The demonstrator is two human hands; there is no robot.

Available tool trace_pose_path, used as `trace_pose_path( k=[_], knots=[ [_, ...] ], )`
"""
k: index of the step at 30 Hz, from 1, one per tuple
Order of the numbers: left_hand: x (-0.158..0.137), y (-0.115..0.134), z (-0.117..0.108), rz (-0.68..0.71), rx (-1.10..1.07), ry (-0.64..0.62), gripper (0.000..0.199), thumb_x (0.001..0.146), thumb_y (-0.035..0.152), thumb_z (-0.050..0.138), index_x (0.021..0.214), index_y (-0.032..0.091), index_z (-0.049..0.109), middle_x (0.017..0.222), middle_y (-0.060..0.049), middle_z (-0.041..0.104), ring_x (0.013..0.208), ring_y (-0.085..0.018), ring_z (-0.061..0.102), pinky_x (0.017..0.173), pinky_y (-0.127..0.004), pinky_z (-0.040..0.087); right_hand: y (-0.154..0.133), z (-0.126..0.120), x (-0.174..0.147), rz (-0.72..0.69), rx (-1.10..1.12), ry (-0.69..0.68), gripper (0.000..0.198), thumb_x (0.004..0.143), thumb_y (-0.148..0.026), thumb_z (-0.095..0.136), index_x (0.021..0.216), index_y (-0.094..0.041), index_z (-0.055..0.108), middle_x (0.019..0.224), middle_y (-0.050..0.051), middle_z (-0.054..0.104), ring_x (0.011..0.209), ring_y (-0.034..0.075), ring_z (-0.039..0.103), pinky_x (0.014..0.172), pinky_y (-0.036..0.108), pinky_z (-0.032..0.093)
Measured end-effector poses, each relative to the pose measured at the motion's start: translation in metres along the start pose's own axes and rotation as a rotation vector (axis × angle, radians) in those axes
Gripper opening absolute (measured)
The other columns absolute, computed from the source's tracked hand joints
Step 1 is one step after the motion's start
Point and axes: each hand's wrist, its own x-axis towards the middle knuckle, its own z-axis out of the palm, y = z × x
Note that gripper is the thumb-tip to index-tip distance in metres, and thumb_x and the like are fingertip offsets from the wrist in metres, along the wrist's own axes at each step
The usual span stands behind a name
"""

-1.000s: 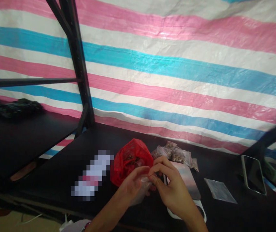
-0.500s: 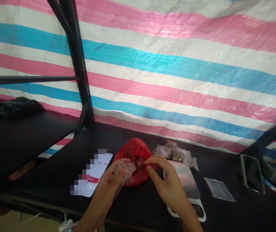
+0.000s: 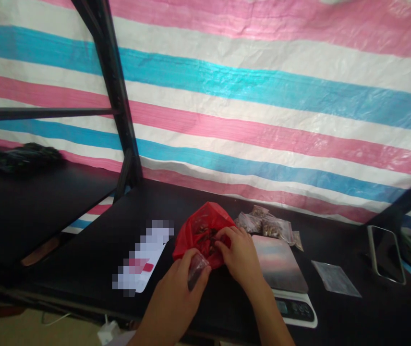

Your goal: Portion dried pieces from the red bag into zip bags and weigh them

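Observation:
A red plastic bag (image 3: 191, 235) stands with its mouth open on the black table, with small brownish pieces (image 3: 203, 240) inside, too blurred to name. My left hand (image 3: 178, 290) is at its near edge, thumb and fingers closed on a small clear plastic bag (image 3: 198, 269). Over the red bag's right side, my right hand (image 3: 241, 252) reaches in with thumb and fingertips drawn together among the pieces; what they pinch is hidden. Just right of that hand lies a kitchen scale (image 3: 281, 269) with a metal plate and a display on its near side.
Several filled clear bags (image 3: 275, 228) lie behind the scale. A flat clear bag (image 3: 336, 278) is to its right, and a phone (image 3: 387, 254) leans farther right. Another phone (image 3: 146, 266), partly pixelated, lies at left. A black shelf post (image 3: 117, 96) rises behind before striped sheeting (image 3: 263, 110).
My right hand has moved deeper into the red bag, fingers now at the pieces. My left hand has turned and lowered with the clear bag. The view has shifted slightly.

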Motion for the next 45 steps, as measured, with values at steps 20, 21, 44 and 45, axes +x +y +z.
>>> trace_pose_path(
  k=[20, 21, 44, 45],
  knots=[
    [-0.001, 0.018, -0.015, 1.071, 0.342, 0.42, 0.023, 0.102, 0.013, 0.067, 0.124, 0.013, 0.072, 0.12, -0.01, 0.081, 0.138, -0.024, 0.067, 0.124, -0.038, 0.049, -0.007, -0.029, -0.017, 0.261, -0.191, -0.067, 0.012, 0.099, -0.017, 0.071, 0.109, -0.024, 0.072, 0.128, 0.005, 0.072, 0.109, 0.026, 0.073, 0.084, 0.034, 0.046],
    [0.0, 0.018, -0.015, 1.08, 0.336, 0.422, 0.023, 0.101, 0.012, 0.068, 0.124, 0.013, 0.072, 0.12, -0.01, 0.081, 0.138, -0.024, 0.067, 0.125, -0.038, 0.049, -0.008, -0.032, -0.017, 0.258, -0.211, -0.095, 0.013, 0.098, -0.016, 0.072, 0.109, -0.023, 0.072, 0.129, 0.006, 0.072, 0.113, 0.027, 0.072, 0.086, 0.034, 0.047],
    [0.044, 0.027, 0.018, -0.003, -0.564, 0.01, 0.032, 0.079, 0.052, 0.081, 0.087, 0.022, 0.074, 0.08, -0.003, 0.075, 0.078, -0.022, 0.069, 0.075, -0.032, 0.053, -0.001, -0.038, -0.017, 0.305, -0.125, -0.131, 0.016, 0.1, -0.023, 0.072, 0.116, -0.021, 0.07, 0.128, 0.007, 0.073, 0.108, 0.025, 0.074, 0.079, 0.032, 0.044],
    [0.044, 0.027, 0.017, -0.024, -0.576, 0.023, 0.034, 0.076, 0.053, 0.083, 0.086, 0.022, 0.074, 0.079, -0.003, 0.075, 0.077, -0.022, 0.068, 0.074, -0.031, 0.052, -0.001, -0.037, -0.018, 0.302, -0.136, -0.123, 0.016, 0.1, -0.023, 0.072, 0.116, -0.021, 0.071, 0.127, 0.007, 0.073, 0.108, 0.026, 0.074, 0.082, 0.033, 0.044]
  ],
)
